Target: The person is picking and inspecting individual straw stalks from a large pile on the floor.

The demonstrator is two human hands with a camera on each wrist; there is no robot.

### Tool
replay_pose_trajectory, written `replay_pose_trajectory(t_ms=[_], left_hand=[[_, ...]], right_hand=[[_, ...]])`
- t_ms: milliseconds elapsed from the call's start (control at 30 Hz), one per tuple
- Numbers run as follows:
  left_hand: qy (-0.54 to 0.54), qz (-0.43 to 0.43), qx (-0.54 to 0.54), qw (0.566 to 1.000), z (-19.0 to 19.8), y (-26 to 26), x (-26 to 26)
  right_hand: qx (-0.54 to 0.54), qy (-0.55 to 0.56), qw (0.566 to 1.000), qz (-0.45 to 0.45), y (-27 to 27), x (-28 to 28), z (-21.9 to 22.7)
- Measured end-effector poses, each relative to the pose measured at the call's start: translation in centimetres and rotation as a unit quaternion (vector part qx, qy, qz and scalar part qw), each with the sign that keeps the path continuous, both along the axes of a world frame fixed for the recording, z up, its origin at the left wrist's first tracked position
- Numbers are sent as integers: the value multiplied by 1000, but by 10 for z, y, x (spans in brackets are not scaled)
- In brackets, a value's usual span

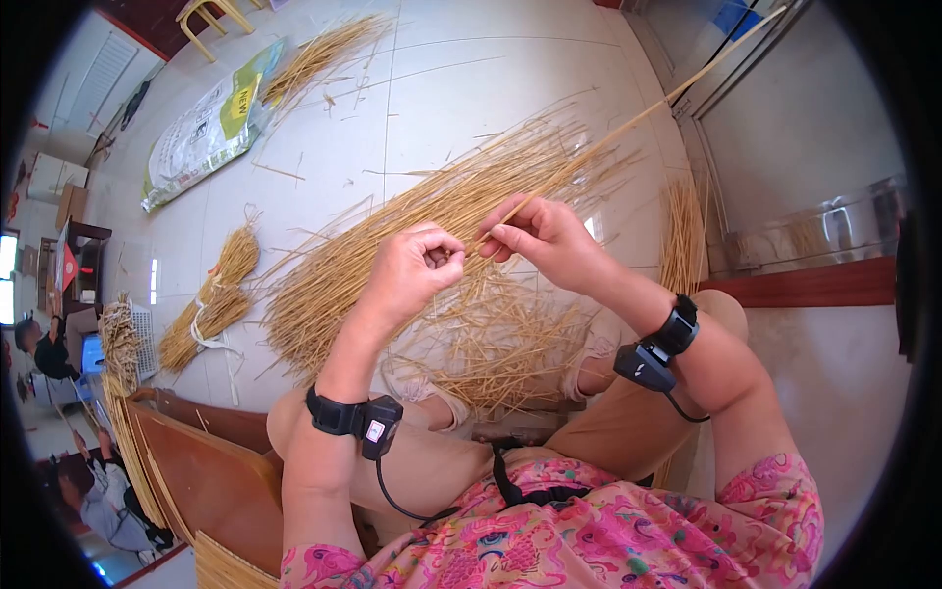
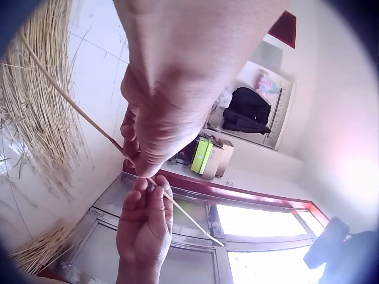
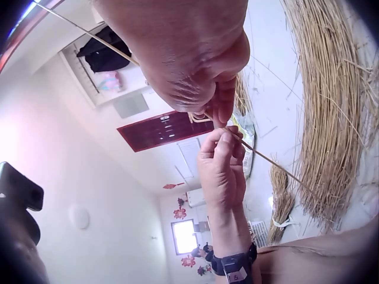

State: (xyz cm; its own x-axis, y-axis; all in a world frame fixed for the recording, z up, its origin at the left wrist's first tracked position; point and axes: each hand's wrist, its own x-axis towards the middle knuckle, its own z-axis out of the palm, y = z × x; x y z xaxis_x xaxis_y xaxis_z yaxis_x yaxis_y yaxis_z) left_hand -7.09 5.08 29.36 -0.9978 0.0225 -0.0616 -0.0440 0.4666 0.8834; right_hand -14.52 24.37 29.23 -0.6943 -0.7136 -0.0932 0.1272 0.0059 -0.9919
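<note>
While the right hand pinches a straw stalk, the left hand's grip seemingly clasps its end.

two hands work here, the left hand and the right hand, with one long straw between them. beyond them lies one loose straw pile; left of them, one tied bundle and one printed sack.
</note>
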Motion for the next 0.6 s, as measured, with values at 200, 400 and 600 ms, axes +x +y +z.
replay_pose_trajectory(t_ms=[200,400,600], left_hand=[[36,42,5,998,-6,3,-1],[-33,187,254,948,-15,-2,-8],[-51,248,345,904,-7,-38,-9]], right_hand=[[-19,-8,1000,2,-1,1,-4],[-78,-16,996,-51,-1,-2,-6],[-97,-44,986,-132,8,-16,-5]])
